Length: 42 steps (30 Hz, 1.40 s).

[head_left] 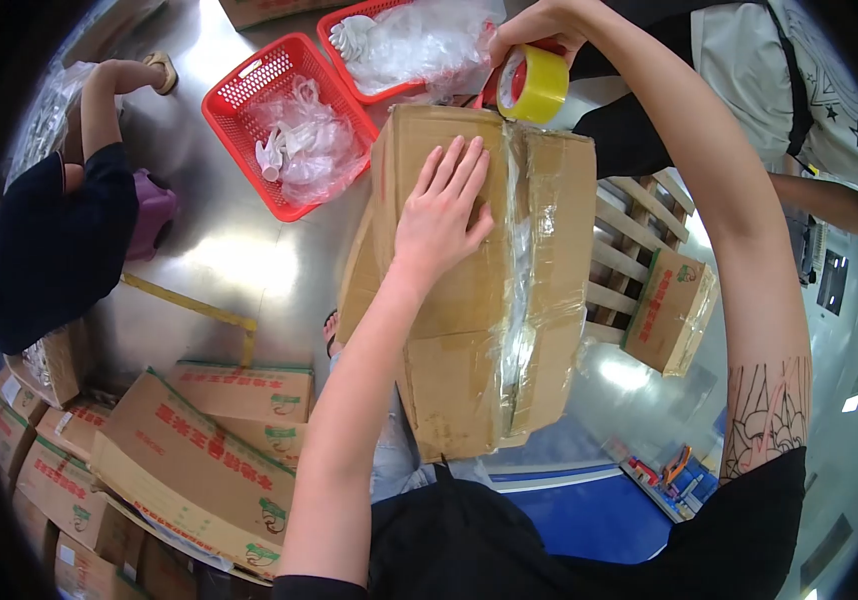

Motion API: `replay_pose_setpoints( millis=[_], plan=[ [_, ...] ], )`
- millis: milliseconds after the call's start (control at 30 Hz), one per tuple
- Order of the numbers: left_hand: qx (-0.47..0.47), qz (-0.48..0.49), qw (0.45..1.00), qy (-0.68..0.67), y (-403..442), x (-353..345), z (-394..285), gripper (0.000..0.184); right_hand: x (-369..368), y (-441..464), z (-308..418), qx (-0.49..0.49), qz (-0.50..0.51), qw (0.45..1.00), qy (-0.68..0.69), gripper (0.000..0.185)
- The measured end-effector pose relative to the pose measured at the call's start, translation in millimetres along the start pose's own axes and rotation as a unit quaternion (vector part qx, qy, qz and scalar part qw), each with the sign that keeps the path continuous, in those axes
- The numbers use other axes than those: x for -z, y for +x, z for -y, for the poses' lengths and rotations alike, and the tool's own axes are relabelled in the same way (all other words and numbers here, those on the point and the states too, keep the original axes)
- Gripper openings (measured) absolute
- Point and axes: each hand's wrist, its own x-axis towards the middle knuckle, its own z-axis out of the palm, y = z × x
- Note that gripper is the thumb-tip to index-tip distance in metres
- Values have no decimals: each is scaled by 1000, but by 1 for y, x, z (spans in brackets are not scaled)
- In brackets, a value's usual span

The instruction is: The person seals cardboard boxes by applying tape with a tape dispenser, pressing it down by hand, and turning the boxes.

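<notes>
A large brown cardboard box [454,335] stands in front of me, with shiny strips of clear tape along its top seam. My left hand [441,215] lies flat on the box top, left of the seam, fingers stretched out. At the far end of the box, my right hand [549,25] is closed around a tape dispenser that carries a yellow roll of packing tape [534,85]. The dispenser's body is mostly hidden by the hand and the roll. Its lower edge is close to the far edge of the box; whether it touches I cannot tell.
Two red plastic baskets [239,100] with clear bags and white items stand beyond the box. Printed cartons [194,450] are piled at lower left. A wooden pallet [619,255] with a small carton [671,310] lies to the right. One person [64,240] is at left, another [749,80] at upper right.
</notes>
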Motion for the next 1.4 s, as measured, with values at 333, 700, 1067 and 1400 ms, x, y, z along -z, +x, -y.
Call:
replay_pose_setpoints(
  millis=[333,700,1067,1400],
  plan=[
    [-4,5,1000,-11,-3,1,-5,71,-41,-26,-21,40,-140,989,0,55],
    [0,-15,999,31,-6,-9,-2,69,-66,-81,-42,47,-249,967,36,59],
    [-12,-34,999,-1,-11,-16,3,67,-354,-52,-92,107,-578,809,8,54],
    [-54,12,990,133,20,-14,-15,55,-560,-109,-153,67,-562,821,74,67]
  ],
)
